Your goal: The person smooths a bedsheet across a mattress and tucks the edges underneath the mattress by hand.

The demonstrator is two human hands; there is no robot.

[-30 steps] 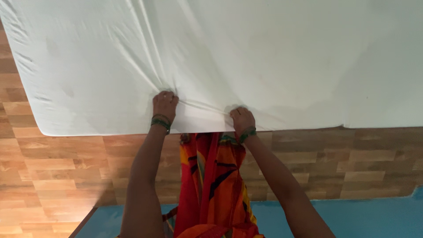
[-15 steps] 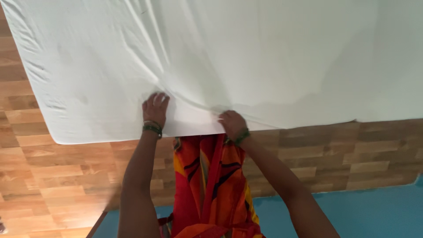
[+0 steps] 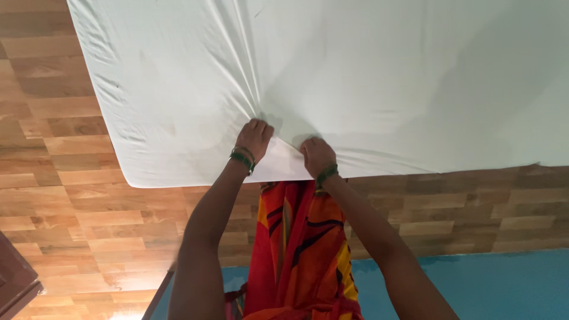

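Note:
A white sheet (image 3: 385, 77) covers a mattress that fills the upper part of the head view. My left hand (image 3: 255, 137) grips a bunch of the sheet near the mattress's near edge, and creases fan out from it. My right hand (image 3: 317, 155) is closed on the sheet a short way to the right, at the same edge. Both wrists wear green bangles. My red and orange patterned garment (image 3: 299, 249) hangs below between my arms.
A wood-pattern floor (image 3: 77, 225) lies left of and below the mattress. A blue surface (image 3: 504, 284) runs along the bottom right. A dark brown wooden corner (image 3: 15, 284) shows at the bottom left.
Both hands have shifted right along the mattress edge and drawn closer together, bunching the sheet. The view has swung, so the mattress corner now sits further right.

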